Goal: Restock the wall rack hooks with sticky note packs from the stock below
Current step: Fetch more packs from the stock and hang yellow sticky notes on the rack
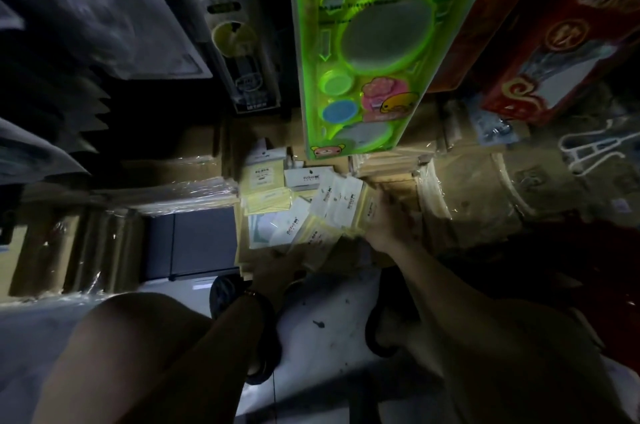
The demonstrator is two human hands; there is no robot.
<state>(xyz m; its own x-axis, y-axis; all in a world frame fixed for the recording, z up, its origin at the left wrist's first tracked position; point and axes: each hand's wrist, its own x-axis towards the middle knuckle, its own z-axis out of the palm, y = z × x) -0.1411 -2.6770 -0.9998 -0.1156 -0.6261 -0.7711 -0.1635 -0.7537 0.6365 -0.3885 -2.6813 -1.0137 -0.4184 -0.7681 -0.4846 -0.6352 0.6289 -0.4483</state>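
Note:
Several pale yellow sticky note packs (268, 191) with white header cards lie in a loose pile in the stock space near the floor. My right hand (388, 223) holds a fanned bunch of these packs (341, 198) above the pile. My left hand (277, 268) is low at the front edge of the pile, its fingers on packs there; the dim light hides whether it grips any. The wall rack hooks are not visible.
A bright green toy pack (367, 43) hangs just above the pile. Red boxes (554, 43) stand at upper right, dark hanging packages (242, 53) at upper left. Shrink-wrapped cardboard bundles (104, 236) flank the stock. My knees and a dark shoe (242, 319) are on the pale floor.

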